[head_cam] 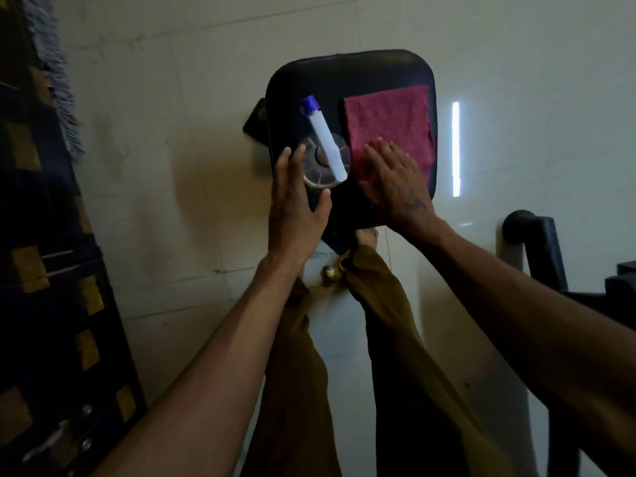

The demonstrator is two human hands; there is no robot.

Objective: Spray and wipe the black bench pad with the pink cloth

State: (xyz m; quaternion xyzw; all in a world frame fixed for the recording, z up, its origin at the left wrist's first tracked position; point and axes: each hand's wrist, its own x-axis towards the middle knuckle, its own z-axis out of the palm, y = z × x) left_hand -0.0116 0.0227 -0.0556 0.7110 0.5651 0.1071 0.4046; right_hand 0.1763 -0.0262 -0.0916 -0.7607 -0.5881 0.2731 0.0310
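A black bench pad (364, 68) with rounded corners lies below me, seen from above. A pink cloth (387, 115) is spread flat on its right half. On the left half stands a clear spray bottle (325, 142) with a white top and a blue cap, seen from above. My left hand (297, 204) hovers at the bottle's near left side, fingers apart, holding nothing. My right hand (395, 182) rests palm-down with spread fingers on the near edge of the cloth.
The pale tiled floor (172, 149) surrounds the pad. A dark patterned rug (44, 270) with a fringe lies at the left. Black gym equipment (537, 249) stands at the right. My legs in mustard trousers (378, 321) are beneath the pad's near edge.
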